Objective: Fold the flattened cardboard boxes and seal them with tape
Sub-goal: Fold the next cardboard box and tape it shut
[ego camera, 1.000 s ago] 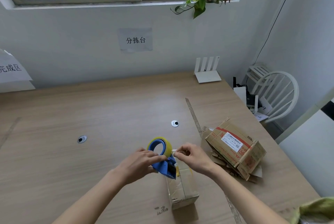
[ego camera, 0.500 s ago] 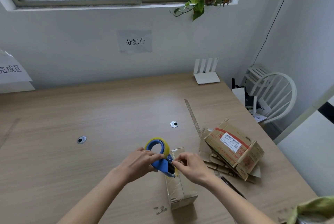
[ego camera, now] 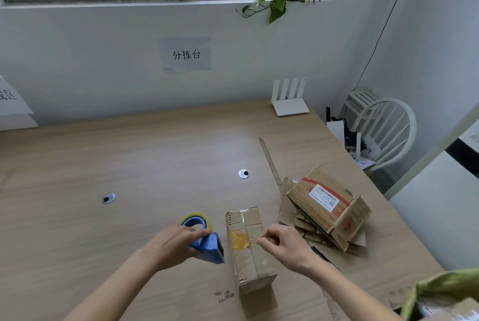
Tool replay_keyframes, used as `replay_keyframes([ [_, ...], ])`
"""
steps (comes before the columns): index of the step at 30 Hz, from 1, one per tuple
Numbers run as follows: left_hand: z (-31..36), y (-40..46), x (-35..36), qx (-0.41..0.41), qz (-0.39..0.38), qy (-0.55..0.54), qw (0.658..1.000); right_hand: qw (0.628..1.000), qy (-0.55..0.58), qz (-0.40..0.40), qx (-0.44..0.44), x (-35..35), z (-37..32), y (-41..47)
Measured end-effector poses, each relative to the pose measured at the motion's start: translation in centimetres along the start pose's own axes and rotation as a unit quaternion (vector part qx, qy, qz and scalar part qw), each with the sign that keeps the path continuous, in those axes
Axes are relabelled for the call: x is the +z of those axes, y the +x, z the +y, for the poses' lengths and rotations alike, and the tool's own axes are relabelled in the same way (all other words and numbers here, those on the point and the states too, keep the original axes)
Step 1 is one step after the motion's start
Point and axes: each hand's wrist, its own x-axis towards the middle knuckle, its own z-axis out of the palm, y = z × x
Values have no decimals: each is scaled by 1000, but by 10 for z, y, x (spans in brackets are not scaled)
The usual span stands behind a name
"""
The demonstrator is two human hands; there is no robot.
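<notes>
A small folded cardboard box [ego camera: 255, 261] lies lengthwise on the wooden table [ego camera: 155, 160], with a yellowish tape patch [ego camera: 239, 240] across its top seam. My left hand [ego camera: 173, 245] grips a blue tape dispenser [ego camera: 208, 245] with a yellow-edged roll, just left of the box. My right hand [ego camera: 285, 245] hovers over the box's right edge, its curled fingers pinching what looks like a thin clear tape end. A stack of flattened boxes [ego camera: 329, 206], the top one with a white label, lies to the right.
A white router [ego camera: 289, 105] stands at the table's far edge, and a white chair [ego camera: 386, 134] sits beyond the right side. Two cable grommets [ego camera: 243, 173] [ego camera: 108, 198] are set in the tabletop. A tape strip [ego camera: 270, 162] lies on the table. A green cloth [ego camera: 440, 289] shows at bottom right.
The left hand has carried the dispenser down and left, off the box. The right hand has come down to the box's right edge, and the taped top now shows.
</notes>
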Motion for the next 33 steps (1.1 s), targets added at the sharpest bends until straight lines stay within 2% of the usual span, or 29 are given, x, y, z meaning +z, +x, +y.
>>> replay_keyframes([
  [4,6,-12,12,-2,-29,-61,998,994,59,-58,71,2,16,-5],
  [9,13,-16,32,-19,-50,-201,978,974,151,-60,159,11,32,-8],
  [15,31,-13,47,-50,-27,-223,973,936,221,-77,263,11,57,-10],
  [19,47,-10,56,-71,-5,-228,971,928,223,-92,284,10,66,-15],
  [23,55,-12,59,-85,2,-202,976,939,184,-105,271,9,79,-22],
  [28,62,-11,67,-87,-13,-150,985,946,179,-78,259,15,96,-28],
  [33,64,-14,76,-97,-8,-147,984,949,177,-67,251,19,107,-25],
])
